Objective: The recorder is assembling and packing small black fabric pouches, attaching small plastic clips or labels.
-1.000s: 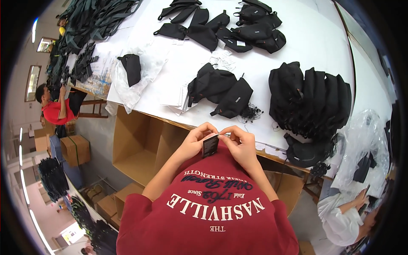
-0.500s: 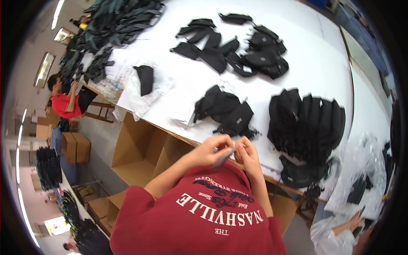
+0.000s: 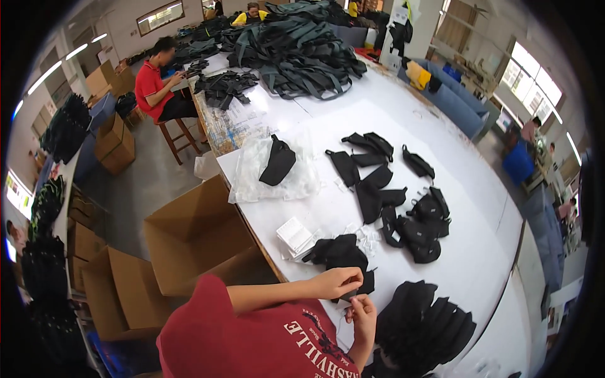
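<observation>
My left hand [image 3: 340, 281] and my right hand [image 3: 364, 313] meet close to my chest at the white table's near edge [image 3: 268, 252]. Both pinch a small black piece [image 3: 350, 295] between their fingertips; its shape is mostly hidden by the fingers. Just beyond my left hand lies a heap of black pouches [image 3: 337, 251]. A stack of small white cards [image 3: 295, 234] sits to the left of that heap. A big pile of black bags [image 3: 428, 321] rests to the right of my right hand.
Several black pouches [image 3: 378, 183] lie spread mid-table, one [image 3: 277, 165] on clear plastic bags. Dark green straps [image 3: 302, 50] are heaped at the far end. Open cardboard boxes [image 3: 195, 239] stand on the floor to my left. A person in a red shirt [image 3: 154, 88] sits beyond.
The view has swung left and up, showing more of the table and room. My hands stay together on the small black piece, now lower in the picture.
</observation>
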A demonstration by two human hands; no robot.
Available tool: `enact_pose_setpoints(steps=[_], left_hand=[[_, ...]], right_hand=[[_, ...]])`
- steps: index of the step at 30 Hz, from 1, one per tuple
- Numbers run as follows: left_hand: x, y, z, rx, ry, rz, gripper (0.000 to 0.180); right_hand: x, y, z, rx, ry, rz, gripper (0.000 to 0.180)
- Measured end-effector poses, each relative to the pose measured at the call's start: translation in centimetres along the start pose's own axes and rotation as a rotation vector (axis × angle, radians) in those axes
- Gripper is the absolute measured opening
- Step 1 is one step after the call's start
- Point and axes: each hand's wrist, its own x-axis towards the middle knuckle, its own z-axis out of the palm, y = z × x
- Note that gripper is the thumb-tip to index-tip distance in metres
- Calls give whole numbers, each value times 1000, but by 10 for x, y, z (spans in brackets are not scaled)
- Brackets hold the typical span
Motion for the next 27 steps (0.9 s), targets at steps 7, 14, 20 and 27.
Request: enact_pose_setpoints(steps=[7,14,20,27], left_hand=[[-40,-179,10,545,-190,-270,55],[-52,-186,10,582,-376,-301,25],[-26,-98,16,136,-340,-251,22],[-22,-62,15,-522,-277,-642,22]], right_hand=[[-9,11,-6,-131,185,-54,9],[-40,45,-15,-219,446,-15,12],[-41,54,4,-659,663,-95,15],[-25,49,24,-687,672,-210,14]])
